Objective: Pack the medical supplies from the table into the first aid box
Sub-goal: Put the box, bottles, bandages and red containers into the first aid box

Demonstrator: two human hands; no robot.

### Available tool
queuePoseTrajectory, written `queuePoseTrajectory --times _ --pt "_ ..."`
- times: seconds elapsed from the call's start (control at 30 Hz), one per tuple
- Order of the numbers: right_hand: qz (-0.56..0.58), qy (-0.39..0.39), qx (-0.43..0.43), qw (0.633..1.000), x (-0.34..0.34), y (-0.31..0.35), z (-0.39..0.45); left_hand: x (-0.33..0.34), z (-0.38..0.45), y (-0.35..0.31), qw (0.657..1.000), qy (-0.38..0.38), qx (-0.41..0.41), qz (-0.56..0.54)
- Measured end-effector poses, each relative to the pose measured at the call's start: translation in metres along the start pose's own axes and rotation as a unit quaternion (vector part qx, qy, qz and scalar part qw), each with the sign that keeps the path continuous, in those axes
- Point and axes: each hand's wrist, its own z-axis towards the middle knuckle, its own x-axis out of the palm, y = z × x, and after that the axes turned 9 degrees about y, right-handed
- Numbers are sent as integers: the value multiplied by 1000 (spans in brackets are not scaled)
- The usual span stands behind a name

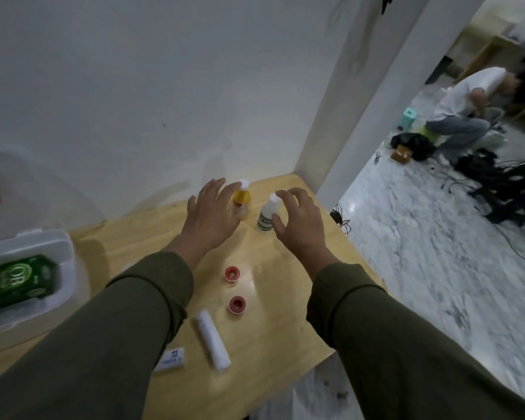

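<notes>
Two small bottles stand at the far end of the wooden table: a yellow one with a white cap and a white one with a green label. My left hand hovers open just in front of the yellow bottle, fingers spread. My right hand is open beside the white bottle, fingers curled near its cap. Nearer me lie two red-centred tape rolls, a white gauze roll and a small white box. The white first aid box sits open at the left with a green packet inside.
A white wall runs behind the table and a pillar stands at its far right corner. The table's right edge drops to a marble floor. A person crouches far off at the right among cables and bags. The first aid box lid leans against the wall.
</notes>
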Motion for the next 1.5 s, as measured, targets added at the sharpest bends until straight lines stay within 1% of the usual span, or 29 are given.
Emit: queuePoseTrajectory --times 0.1,0.27,0.43,0.6,0.77,0.97,1.07,1.2,1.37,1.5 --pt "15 19 -10 1000 6 -13 10 12 17 -5 1000 -15 2 -2" --pt "40 39 -44 997 13 -22 24 24 37 -4 1000 -16 -16 -5" --pt "77 45 -62 994 18 -24 34 30 47 -4 997 -64 3 -53" --pt "100 48 -63 992 19 -21 39 30 53 -10 991 -87 16 -97" --pt "123 51 -53 990 16 -18 39 29 52 -11 992 -82 13 -95" --pt "126 54 -40 990 10 -5 31 21 31 -2 992 -81 5 -92" --pt "123 47 -40 990 4 16 27 3 13 8 993 -79 11 -92" --pt "112 20 -54 992 -3 61 20 -32 -21 28 990 -101 17 -98" --pt "116 -12 -71 991 -8 139 10 -91 -71 67 987 -125 37 -94" --pt "144 -28 -83 986 -6 205 5 -134 -110 107 981 -165 20 -96"
